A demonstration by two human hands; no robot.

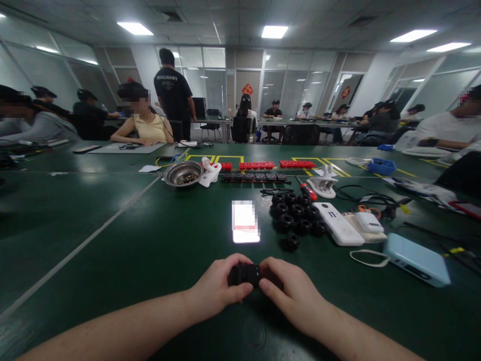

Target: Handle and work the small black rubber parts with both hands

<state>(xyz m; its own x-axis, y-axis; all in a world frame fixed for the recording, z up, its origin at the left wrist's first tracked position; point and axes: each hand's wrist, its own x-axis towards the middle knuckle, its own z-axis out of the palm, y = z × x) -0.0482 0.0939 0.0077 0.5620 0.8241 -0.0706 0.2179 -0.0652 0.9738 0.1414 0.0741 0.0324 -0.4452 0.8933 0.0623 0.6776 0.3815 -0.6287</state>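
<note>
Between my two hands is a black, roughly cylindrical part [245, 274], held low over the green table [158, 255]. My left hand [216, 286] is closed around its left side, thumb in front and fingers behind. At its right end my right hand [293, 288] pinches with thumb and fingertips, which cover part of that end. Straight ahead lies a phone [246, 235] with a bright screen. Several black ring-shaped parts [296, 209] stand grouped to its right, one [292, 240] sitting nearer to me.
A metal bowl [171, 175] with small brass-coloured pieces stands back left. Red trays [256, 165], a black strip of blocks [255, 178] and a screwdriver [308, 192] lie farther back. To the right are a white power bank [340, 225], a light-blue box [417, 259] and cables. Other people sit around.
</note>
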